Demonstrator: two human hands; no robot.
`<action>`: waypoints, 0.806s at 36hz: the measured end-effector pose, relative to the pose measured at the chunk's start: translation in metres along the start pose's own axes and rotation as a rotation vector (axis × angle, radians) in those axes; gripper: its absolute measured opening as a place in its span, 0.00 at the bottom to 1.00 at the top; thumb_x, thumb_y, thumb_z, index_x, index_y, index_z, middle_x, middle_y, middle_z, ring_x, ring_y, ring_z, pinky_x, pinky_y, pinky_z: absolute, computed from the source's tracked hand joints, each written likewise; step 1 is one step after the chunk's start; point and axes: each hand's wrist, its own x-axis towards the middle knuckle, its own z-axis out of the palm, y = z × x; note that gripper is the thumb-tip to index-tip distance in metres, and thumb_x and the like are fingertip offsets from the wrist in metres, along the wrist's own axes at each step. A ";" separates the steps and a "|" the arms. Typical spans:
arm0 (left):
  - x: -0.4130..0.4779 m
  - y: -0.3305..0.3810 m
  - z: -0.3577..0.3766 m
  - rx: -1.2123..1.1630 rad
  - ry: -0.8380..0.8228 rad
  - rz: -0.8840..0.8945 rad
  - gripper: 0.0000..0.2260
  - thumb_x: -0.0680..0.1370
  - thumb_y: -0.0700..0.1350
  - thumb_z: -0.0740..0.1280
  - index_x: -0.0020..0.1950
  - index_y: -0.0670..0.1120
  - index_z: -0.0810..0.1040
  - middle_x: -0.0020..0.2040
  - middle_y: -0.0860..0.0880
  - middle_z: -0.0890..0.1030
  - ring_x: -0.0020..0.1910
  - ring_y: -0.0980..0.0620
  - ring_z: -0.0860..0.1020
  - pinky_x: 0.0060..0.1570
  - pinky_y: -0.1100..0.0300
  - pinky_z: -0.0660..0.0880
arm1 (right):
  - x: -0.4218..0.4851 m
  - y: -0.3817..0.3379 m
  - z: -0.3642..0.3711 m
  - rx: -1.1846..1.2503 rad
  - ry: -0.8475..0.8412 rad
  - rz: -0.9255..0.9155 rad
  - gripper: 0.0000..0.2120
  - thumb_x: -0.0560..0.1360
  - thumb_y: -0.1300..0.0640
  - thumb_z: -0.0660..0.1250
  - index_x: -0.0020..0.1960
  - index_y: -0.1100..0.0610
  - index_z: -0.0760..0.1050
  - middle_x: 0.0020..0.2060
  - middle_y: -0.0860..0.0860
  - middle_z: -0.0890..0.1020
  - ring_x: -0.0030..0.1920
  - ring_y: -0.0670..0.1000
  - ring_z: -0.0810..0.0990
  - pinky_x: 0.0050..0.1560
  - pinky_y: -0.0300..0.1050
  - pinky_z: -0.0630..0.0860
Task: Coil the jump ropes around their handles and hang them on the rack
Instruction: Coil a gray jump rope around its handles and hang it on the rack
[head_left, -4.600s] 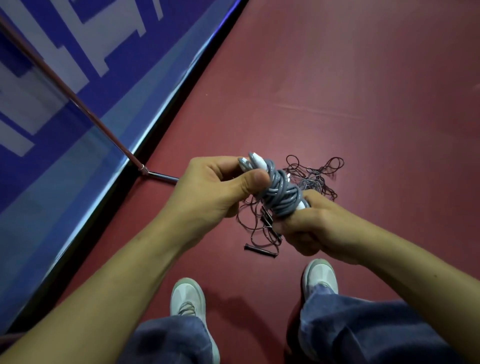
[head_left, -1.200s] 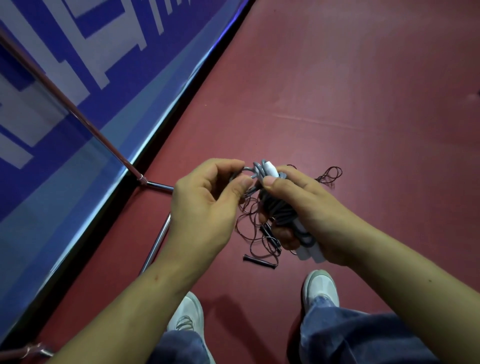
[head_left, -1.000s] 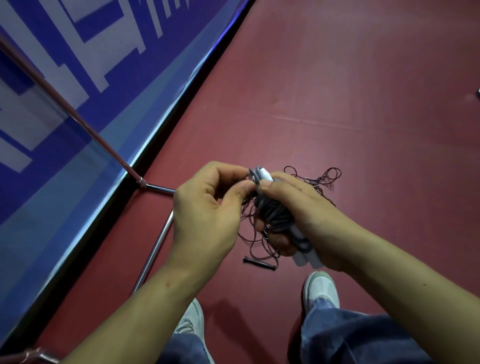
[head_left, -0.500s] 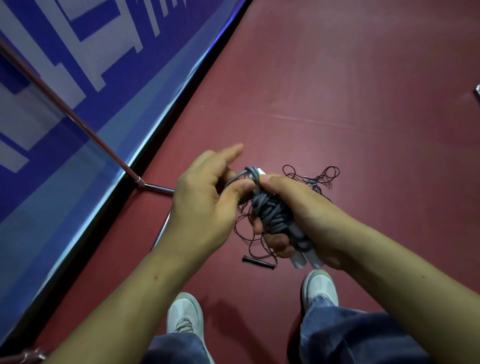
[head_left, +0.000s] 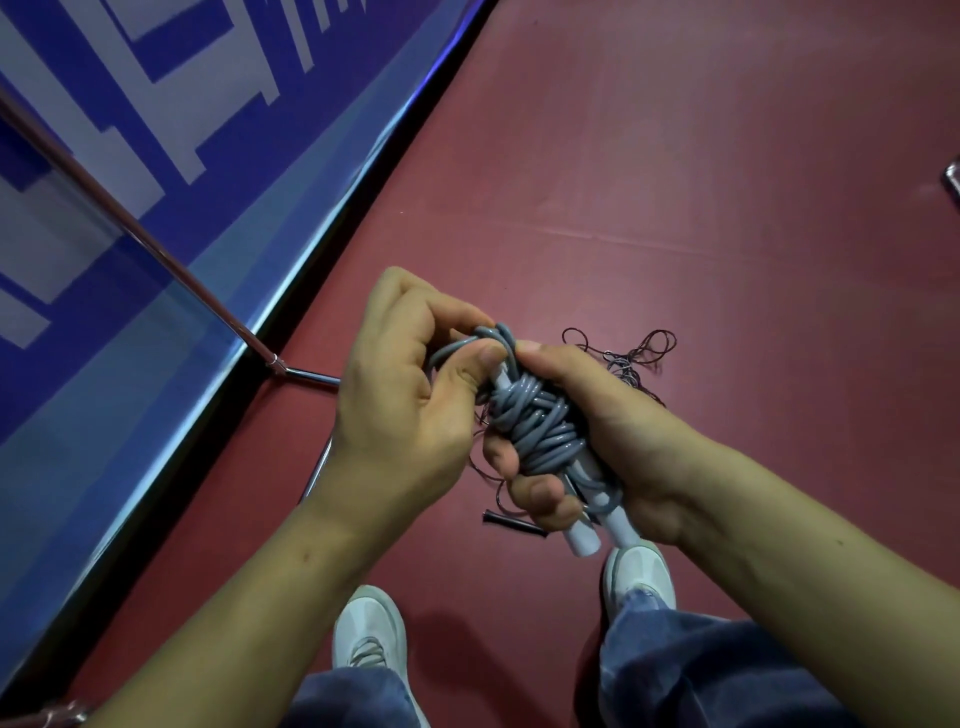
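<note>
The grey jump rope (head_left: 535, 421) is held up in front of the body, above the red floor (head_left: 727, 208), already wound in many turns around its pair of white handles (head_left: 597, 525); the handle ends are seen poking out below the right hand (head_left: 597, 441); that hand is wrapped around the bundle from the far side, fingers curled under it and thumb laid across the top turns; the coil is clamped there and kept from springing loose. At the upper end, the last loop of cord is pinched between thumb and forefinger of the left hand (head_left: 410, 395); the remaining fingers are curled in, not spread.

The step in hand is judged to be the finish of the coiling: the free tail being tucked or locked under a turn; no loose length is seen trailing away. A thin dark rope (head_left: 631, 358) is left tangled on the floor beyond the hands, with a slim dark handle (head_left: 511, 522) lying beside it; that one is not yet coiled.

A metal rack tube (head_left: 156, 249) is seen slanting in front of the blue banner (head_left: 156, 130) at left; next, a firm tuck is called for so the turns stay put; then the bundle has to be carried to the rack and hung; no hook is in view, so where it goes cannot be told.
</note>
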 end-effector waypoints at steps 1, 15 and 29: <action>0.001 0.001 -0.001 -0.031 -0.025 -0.032 0.03 0.78 0.36 0.71 0.49 0.43 0.79 0.49 0.49 0.75 0.46 0.48 0.79 0.45 0.49 0.80 | 0.000 0.000 0.000 -0.018 0.005 -0.006 0.20 0.79 0.38 0.60 0.45 0.55 0.74 0.34 0.56 0.76 0.25 0.50 0.69 0.25 0.37 0.63; 0.008 -0.001 -0.011 0.016 -0.226 -0.362 0.04 0.74 0.42 0.74 0.42 0.48 0.81 0.36 0.46 0.80 0.32 0.51 0.78 0.36 0.52 0.78 | 0.004 0.005 -0.010 -0.639 0.328 -0.235 0.14 0.84 0.48 0.63 0.48 0.58 0.77 0.31 0.58 0.79 0.28 0.57 0.70 0.27 0.46 0.65; -0.006 -0.002 0.000 0.009 -0.083 -0.340 0.05 0.73 0.43 0.78 0.44 0.48 0.83 0.36 0.51 0.85 0.36 0.51 0.84 0.40 0.53 0.82 | 0.003 0.001 -0.009 -0.498 0.339 -0.254 0.14 0.84 0.50 0.60 0.49 0.59 0.75 0.33 0.60 0.79 0.29 0.58 0.70 0.29 0.46 0.63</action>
